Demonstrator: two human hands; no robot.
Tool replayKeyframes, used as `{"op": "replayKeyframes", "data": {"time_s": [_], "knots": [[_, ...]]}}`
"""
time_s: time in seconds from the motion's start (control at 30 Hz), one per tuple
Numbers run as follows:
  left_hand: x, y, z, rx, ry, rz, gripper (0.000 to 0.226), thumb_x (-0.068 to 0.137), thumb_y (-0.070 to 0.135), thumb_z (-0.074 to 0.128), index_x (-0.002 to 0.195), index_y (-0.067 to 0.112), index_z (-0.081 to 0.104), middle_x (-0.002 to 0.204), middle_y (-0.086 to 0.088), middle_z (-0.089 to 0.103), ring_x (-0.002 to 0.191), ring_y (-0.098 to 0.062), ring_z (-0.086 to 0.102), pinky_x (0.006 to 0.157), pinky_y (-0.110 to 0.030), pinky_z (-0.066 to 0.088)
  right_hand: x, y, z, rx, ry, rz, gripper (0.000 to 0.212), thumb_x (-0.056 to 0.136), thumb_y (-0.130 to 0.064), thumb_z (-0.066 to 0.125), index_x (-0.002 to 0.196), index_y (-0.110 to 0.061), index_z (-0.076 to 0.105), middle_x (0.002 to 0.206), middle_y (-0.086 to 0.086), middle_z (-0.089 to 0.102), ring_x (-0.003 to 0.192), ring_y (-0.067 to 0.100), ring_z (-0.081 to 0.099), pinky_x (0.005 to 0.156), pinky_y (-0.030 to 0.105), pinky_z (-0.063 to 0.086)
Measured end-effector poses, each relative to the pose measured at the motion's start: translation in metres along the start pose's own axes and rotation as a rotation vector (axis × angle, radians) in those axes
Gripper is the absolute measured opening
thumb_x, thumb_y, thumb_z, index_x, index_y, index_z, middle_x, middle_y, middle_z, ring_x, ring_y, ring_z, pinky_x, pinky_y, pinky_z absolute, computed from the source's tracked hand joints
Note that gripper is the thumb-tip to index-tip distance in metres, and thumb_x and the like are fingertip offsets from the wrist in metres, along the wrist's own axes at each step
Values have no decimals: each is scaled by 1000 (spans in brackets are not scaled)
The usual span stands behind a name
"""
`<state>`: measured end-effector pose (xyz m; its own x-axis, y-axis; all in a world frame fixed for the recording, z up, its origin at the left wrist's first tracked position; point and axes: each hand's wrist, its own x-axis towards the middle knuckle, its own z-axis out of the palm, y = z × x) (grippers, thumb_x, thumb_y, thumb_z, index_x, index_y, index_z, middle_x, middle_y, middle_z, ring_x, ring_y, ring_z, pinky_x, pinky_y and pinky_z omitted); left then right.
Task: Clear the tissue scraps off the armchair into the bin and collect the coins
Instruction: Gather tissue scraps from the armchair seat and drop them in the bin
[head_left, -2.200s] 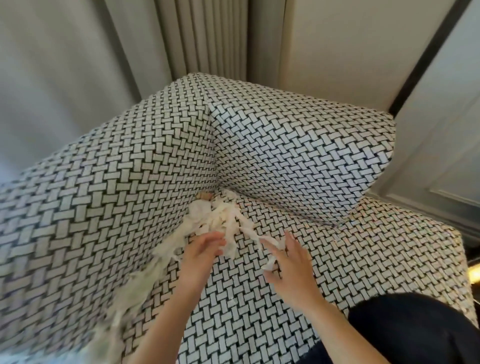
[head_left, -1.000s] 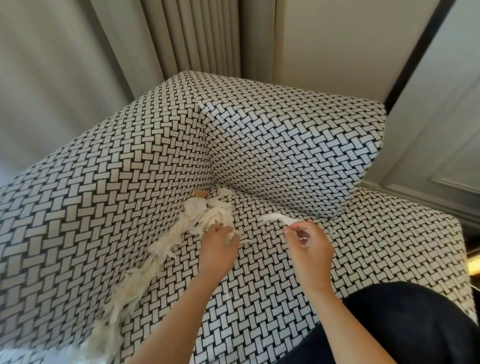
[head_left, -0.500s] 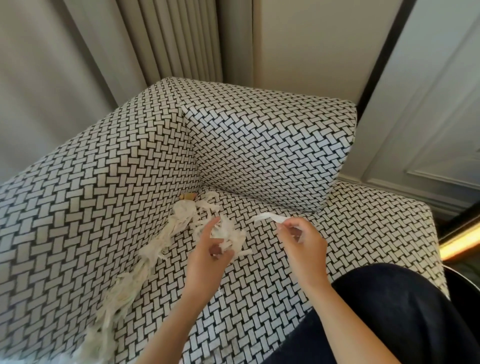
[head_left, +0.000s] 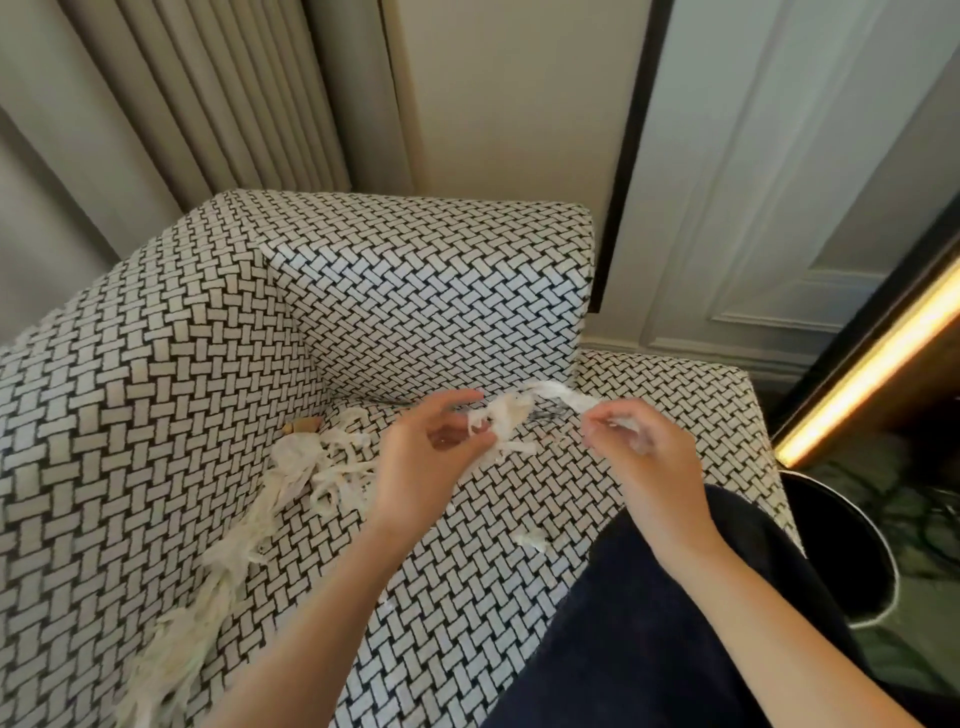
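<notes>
Both hands are raised above the armchair (head_left: 467, 571) seat, left hand (head_left: 431, 457) and right hand (head_left: 641, 457) pinching one bunch of tissue scraps (head_left: 506, 418); the bin (head_left: 852, 551) stands right, nearer the right hand.

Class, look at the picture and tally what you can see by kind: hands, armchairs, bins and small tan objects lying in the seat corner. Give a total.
Hands: 2, left hand and right hand
Armchair: 1
Bin: 1
Small tan object: 1
Total: 5
</notes>
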<state>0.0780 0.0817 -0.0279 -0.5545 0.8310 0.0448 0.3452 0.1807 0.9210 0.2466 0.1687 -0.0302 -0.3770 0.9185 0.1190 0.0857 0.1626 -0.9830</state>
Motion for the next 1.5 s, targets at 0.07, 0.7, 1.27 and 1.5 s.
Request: {"op": "replayKeyframes", "data": {"time_s": [0.07,0.7,1.27,1.5], "knots": [[11,14,11,26,-43,56,30,79,11,70,105,24,63,79,10,68,71,-2,65,66,-15,54,4,-8,-19,-9,26,-10,6,85,-12,65,85,-17,68,87,-6,69,88,7,64,81,15,48],[64,121,246,75,-484,440,26,82,16,68,108,21,66,94,10,66,85,-2,61,77,-12,51,3,36,-213,-142,494,151,6,86,-13,64,84,-18,67,91,-11,67,92,7,63,91,28,48],[55,58,414,199,-771,206,23,84,16,67,107,18,68,94,6,63,75,4,52,60,0,38,4,175,-306,-295,517,484,16,86,-10,63,78,-23,67,83,0,69,83,16,65,77,23,45],[68,44,424,188,-790,131,33,85,16,66,118,18,62,107,2,64,89,-3,56,67,-3,38,10,206,-300,-283,423,591,20,88,-8,58,80,-24,67,80,-7,67,81,14,65,73,22,46]]}}
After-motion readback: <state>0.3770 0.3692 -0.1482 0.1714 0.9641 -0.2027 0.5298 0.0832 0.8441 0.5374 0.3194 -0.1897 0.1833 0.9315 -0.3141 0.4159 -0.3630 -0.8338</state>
